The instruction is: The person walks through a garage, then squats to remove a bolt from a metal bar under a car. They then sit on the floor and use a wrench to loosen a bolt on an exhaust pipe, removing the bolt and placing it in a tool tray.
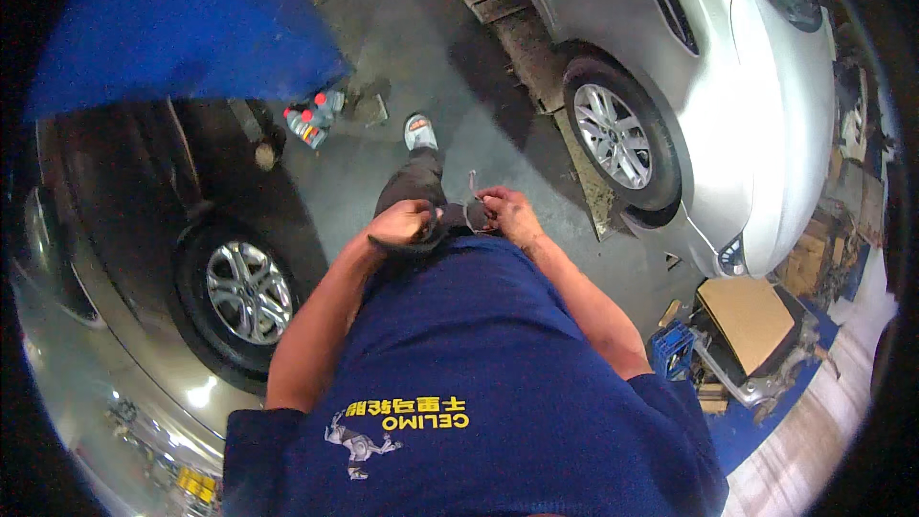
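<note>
My left hand (403,221) is closed in front of my waist, gripping a dark, strap-like piece (407,247) whose kind I cannot make out. To its right, the fingers of my right hand (514,216) are bent and pinched together on a thin, pale, bent piece (473,184) that sticks up beyond the fingertips. It looks like a small hook or wire, too small to name surely. Between the hands there is more dark material, and where it joins what I hold is hidden. Both hands are close to the hem of my dark blue shirt (459,335).
A silver car (775,124) stands to the right, its front wheel (613,137) beside a ramp edge. On the left is a dark car with its wheel (249,292); a blue sheet (182,29) hangs beyond. Red-capped bottles (304,127) and a cardboard sheet (747,321) are nearby.
</note>
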A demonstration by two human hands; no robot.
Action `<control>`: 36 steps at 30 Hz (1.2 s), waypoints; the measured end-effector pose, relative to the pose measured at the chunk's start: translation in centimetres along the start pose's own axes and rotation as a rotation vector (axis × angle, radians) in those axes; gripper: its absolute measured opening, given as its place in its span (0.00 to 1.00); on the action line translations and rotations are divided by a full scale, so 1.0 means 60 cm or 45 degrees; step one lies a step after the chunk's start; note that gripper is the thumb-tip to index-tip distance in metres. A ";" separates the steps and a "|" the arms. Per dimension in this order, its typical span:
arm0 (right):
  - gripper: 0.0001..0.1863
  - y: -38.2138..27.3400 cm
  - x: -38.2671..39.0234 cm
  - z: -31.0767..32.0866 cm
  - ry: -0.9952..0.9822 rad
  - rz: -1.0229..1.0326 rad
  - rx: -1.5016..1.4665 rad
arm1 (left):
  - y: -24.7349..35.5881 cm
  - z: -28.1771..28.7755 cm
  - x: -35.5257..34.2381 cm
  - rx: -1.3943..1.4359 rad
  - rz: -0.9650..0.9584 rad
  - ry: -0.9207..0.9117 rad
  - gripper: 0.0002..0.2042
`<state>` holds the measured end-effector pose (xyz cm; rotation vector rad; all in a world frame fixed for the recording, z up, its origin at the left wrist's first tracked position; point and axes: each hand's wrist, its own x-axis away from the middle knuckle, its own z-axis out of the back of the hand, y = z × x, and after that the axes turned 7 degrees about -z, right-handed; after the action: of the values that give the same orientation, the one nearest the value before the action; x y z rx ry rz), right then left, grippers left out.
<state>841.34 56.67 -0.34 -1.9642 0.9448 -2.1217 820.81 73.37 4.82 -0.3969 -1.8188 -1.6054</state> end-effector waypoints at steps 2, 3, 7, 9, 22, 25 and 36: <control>0.15 -0.071 -0.019 -0.013 0.101 0.202 0.182 | 0.013 0.046 -0.086 -0.475 -0.006 -0.247 0.25; 0.15 -0.105 -0.031 -0.016 0.087 0.100 0.077 | 0.007 0.055 -0.103 -0.430 -0.224 -0.064 0.24; 0.14 -0.219 -0.071 -0.016 0.013 0.164 0.008 | 0.005 0.097 -0.199 -0.601 -0.176 -0.068 0.17; 0.13 -0.275 -0.087 -0.019 0.133 0.334 0.253 | 0.016 0.144 -0.230 -0.714 -0.128 0.053 0.14; 0.14 -0.689 -0.403 0.058 -0.251 -0.105 -0.138 | 0.282 0.477 -0.433 -0.284 -0.466 -0.017 0.17; 0.13 -0.806 -0.437 0.075 -0.279 -0.086 -0.117 | 0.361 0.540 -0.470 0.180 -0.585 0.140 0.15; 0.12 -1.079 -0.643 0.089 -0.253 0.015 -0.261 | 0.516 0.855 -0.699 -0.753 -0.749 -0.260 0.13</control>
<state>873.98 124.77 -1.77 -2.2066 1.1708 -1.8435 856.38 137.09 -0.13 -0.2999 -1.6603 -2.6107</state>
